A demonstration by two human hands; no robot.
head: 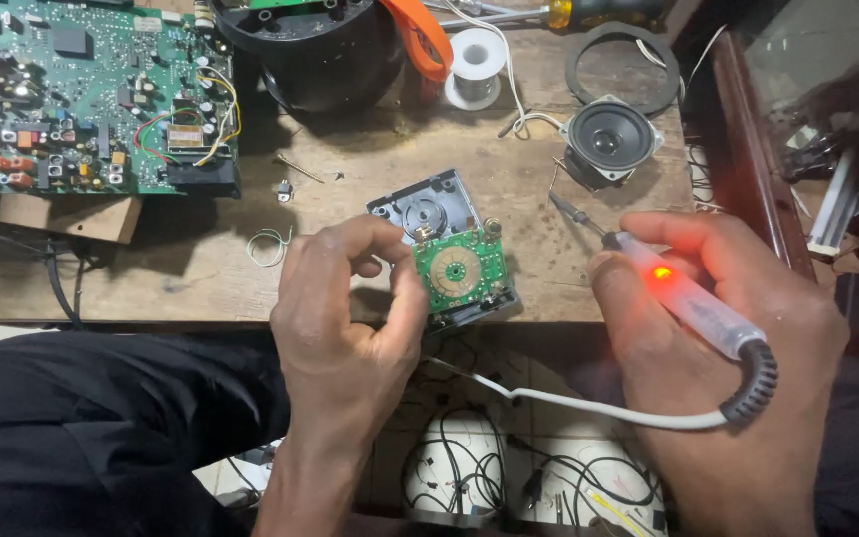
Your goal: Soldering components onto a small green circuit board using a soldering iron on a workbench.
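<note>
The left hand [345, 333] grips a small grey plastic module [446, 251] at the near edge of the wooden desk [201, 259], thumb and fingers closed around its left side; a little green round-patterned circuit board [463, 271] sits on the module's face, tilted up toward the camera. The module's lower corner hangs just over the desk's front edge, above a tangle of wires [469, 467] on the tiled floor below. The right hand [738, 348] is clenched around a white soldering iron [683, 296] with a glowing red light in its barrel; the dark tip points up and left and ends just right of the module, not touching it. The iron's white cord [589, 406] loops from the hand's lower side under the desk edge toward the left hand. Open wood lies between the module and a small round speaker [608, 137] farther back on the right, and a broader bare patch lies left of the module, with only a small wire loop [270, 247] on it. A large green circuit board [91, 94] fills the far left corner, a black round housing [320, 50] and a spool of solder [475, 65] stand along the back, and a black ring [620, 62] lies behind the speaker. The desk's right edge meets a dark wooden frame [743, 149] close beside the right hand.
</note>
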